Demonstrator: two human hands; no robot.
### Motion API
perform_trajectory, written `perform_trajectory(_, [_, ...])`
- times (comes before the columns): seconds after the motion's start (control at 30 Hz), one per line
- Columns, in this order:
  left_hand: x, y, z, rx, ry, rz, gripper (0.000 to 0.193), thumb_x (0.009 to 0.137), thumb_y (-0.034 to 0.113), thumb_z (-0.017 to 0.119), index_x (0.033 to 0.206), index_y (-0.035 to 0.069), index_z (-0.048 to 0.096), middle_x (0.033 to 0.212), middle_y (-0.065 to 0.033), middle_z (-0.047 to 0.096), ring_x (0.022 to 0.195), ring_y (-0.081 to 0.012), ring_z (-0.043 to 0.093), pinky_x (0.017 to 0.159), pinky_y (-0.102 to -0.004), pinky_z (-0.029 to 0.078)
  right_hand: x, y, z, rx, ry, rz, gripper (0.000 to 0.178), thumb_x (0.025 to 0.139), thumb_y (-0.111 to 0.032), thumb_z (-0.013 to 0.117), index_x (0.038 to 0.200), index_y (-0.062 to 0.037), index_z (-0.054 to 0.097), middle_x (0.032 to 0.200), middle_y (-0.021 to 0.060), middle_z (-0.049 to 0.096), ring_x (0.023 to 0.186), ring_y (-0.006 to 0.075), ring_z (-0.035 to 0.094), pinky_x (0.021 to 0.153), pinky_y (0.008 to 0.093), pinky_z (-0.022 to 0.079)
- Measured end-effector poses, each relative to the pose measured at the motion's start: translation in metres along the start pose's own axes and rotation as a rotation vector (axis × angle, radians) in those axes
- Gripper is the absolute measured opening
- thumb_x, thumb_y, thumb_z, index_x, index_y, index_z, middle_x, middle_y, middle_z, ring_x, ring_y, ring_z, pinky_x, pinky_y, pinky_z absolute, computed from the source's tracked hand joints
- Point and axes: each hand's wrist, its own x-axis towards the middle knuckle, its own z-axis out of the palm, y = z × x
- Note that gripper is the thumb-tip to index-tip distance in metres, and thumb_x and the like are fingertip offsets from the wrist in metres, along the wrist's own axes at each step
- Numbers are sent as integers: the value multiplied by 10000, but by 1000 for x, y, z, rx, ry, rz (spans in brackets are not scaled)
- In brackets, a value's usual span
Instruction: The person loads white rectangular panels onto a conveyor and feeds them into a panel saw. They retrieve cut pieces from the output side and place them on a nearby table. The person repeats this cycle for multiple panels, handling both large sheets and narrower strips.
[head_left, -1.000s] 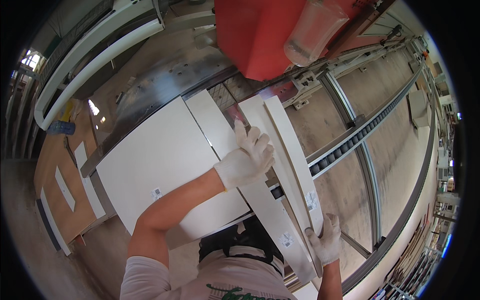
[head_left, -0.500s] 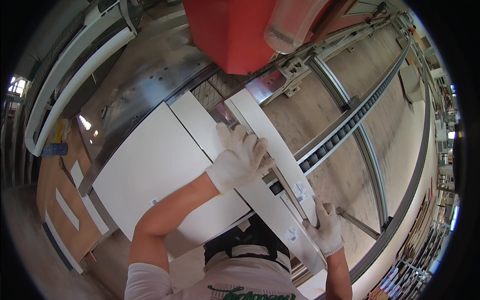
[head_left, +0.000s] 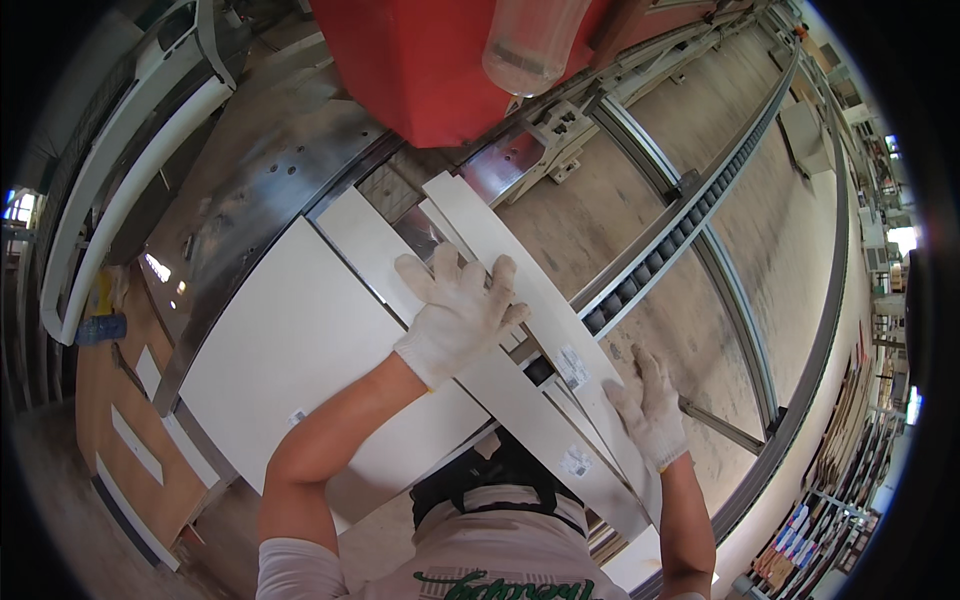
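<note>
Both hands wear off-white work gloves. My left hand [head_left: 462,312] lies with fingers spread across the gap between two narrow white boards, touching the middle strip [head_left: 520,400] and reaching toward the right strip [head_left: 535,300]. My right hand [head_left: 652,410] is at the outer edge of the right strip, near its close end, fingers apart and not wrapped round it. A thinner white edge shows beneath the right strip's far end. Each strip bears a printed label. To the left lies a wide white panel [head_left: 300,345], separated from the middle strip by a dark slit.
A red machine housing [head_left: 420,70] with a clear plastic duct [head_left: 530,50] stands ahead. A metal table [head_left: 270,180] lies far left. On the right run a roller rail [head_left: 660,265] and metal frame bars [head_left: 735,300]. Brown boards [head_left: 120,420] lie at the left.
My right hand has loosened from the right strip's edge and its fingers have opened. My left hand's fingers have spread wider. The right strip has shifted and lies flatter. The view has moved slightly.
</note>
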Motion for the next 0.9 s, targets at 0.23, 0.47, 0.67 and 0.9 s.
perform_trajectory(0.23, [2, 4, -15, 113, 94, -8, 659, 834, 404, 897, 1342, 73, 637, 1125, -117, 514, 1059, -348, 454, 794, -554, 271, 12, -4, 27, 115, -179, 337, 498, 1047, -466, 728, 1203, 5, 763, 855, 271, 758, 829, 399, 781, 796, 456, 603])
perform_trajectory(0.47, [9, -4, -26, -37, -32, 101, 296, 901, 158, 753, 1155, 38, 662, 1191, -148, 548, 1018, -348, 479, 799, -560, 322, 23, -18, 23, 31, -107, 268, 595, 903, -495, 880, 1026, 68, 732, 751, 199, 729, 673, 308, 711, 686, 428, 576])
perform_trajectory(0.67, [9, -17, -18, 220, 89, 243, 303, 830, 166, 766, 1079, 37, 650, 1198, -167, 563, 948, -352, 499, 780, -594, 370, 25, -10, 21, 187, -65, 436, 601, 866, -523, 912, 1006, 38, 745, 773, 166, 746, 714, 218, 717, 714, 396, 585])
perform_trajectory(0.9, [1, -8, -27, -7, 11, 94, 375, 876, 275, 820, 1080, 5, 657, 1277, -221, 564, 1026, -429, 527, 793, -653, 379, 14, -30, 21, 105, 7, 375, 612, 904, -556, 885, 991, 32, 738, 763, 171, 728, 707, 226, 699, 700, 399, 573])
